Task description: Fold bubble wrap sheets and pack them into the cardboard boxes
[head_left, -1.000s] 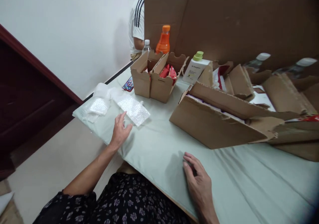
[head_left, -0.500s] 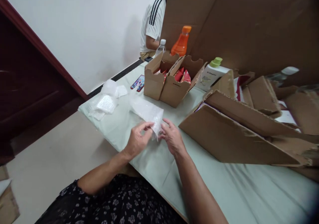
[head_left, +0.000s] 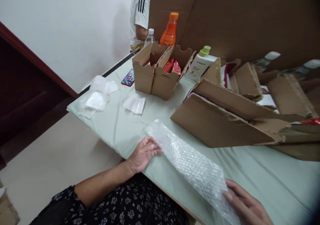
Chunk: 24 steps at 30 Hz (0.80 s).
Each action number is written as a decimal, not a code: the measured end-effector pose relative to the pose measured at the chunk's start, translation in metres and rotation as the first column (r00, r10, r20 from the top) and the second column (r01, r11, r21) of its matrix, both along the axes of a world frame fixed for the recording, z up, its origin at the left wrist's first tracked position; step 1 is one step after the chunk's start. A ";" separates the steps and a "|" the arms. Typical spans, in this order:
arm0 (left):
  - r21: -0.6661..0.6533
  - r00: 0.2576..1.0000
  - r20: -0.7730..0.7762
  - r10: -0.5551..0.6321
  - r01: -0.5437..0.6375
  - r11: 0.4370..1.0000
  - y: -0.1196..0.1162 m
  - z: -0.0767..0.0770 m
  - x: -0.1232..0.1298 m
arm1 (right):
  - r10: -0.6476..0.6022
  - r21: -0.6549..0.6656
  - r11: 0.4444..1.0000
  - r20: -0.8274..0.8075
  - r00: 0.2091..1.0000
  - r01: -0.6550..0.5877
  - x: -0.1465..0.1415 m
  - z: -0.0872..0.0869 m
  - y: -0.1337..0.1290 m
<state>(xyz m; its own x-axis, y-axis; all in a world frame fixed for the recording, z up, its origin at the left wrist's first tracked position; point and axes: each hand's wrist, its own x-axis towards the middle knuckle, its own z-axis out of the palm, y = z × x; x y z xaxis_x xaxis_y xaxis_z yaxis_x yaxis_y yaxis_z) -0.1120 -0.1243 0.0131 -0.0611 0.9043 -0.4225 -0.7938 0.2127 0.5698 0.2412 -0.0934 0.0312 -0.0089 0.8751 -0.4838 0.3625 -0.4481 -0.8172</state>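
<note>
A long strip of clear bubble wrap [head_left: 192,165] stretches slantwise between my two hands, over the pale green tabletop. My left hand [head_left: 143,154] pinches its near edge close to the far left end. At the near right end, my right hand [head_left: 246,201] grips the strip between thumb and fingers, partly cut off by the frame. Beyond the strip lies a small folded white piece of wrap [head_left: 135,104]. Several more bubble wrap pieces [head_left: 96,100] are heaped at the table's left corner.
A phone [head_left: 128,77] lies beside two cardboard boxes [head_left: 142,80] holding red packets. Behind stand an orange bottle [head_left: 169,31] and a white bottle with green cap [head_left: 198,66]. Larger cut cardboard boxes [head_left: 220,125] fill the right side. A person in a white shirt [head_left: 141,15] sits beyond.
The bubble wrap, bunched between my close hands before, is now drawn out long. My right hand has moved right and nearer to me. The camera view has shifted right.
</note>
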 end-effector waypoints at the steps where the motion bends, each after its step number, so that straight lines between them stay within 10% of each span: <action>1: -0.022 0.999 -0.038 0.003 -0.004 1.000 0.005 0.002 0.002 | -0.034 0.004 0.999 0.047 0.998 0.034 0.017 -0.004 -0.005; 7: -0.103 0.930 -0.357 -0.091 0.058 0.993 0.013 0.009 0.009 | -0.196 0.326 0.945 0.559 0.806 0.003 0.045 -0.010 -0.015; 9: -0.117 0.905 -0.416 -0.083 0.038 0.992 0.010 0.008 0.009 | -0.363 0.510 0.860 0.633 0.684 -0.016 0.036 -0.006 -0.022; 12: -0.117 0.875 -0.483 -0.043 -0.015 0.993 0.008 0.007 0.008 | -0.346 0.670 0.713 0.595 0.725 -0.209 0.014 -0.004 -0.037; 17: -0.093 0.841 -0.541 -0.017 -0.039 0.995 0.011 0.008 0.003 | -0.075 0.525 0.625 0.777 0.625 -0.578 -0.006 -0.015 -0.051; 24: -0.016 0.764 -0.640 0.088 -0.128 0.992 0.015 0.011 -0.022 | 0.018 0.475 0.677 0.753 0.658 -0.562 0.012 -0.025 -0.053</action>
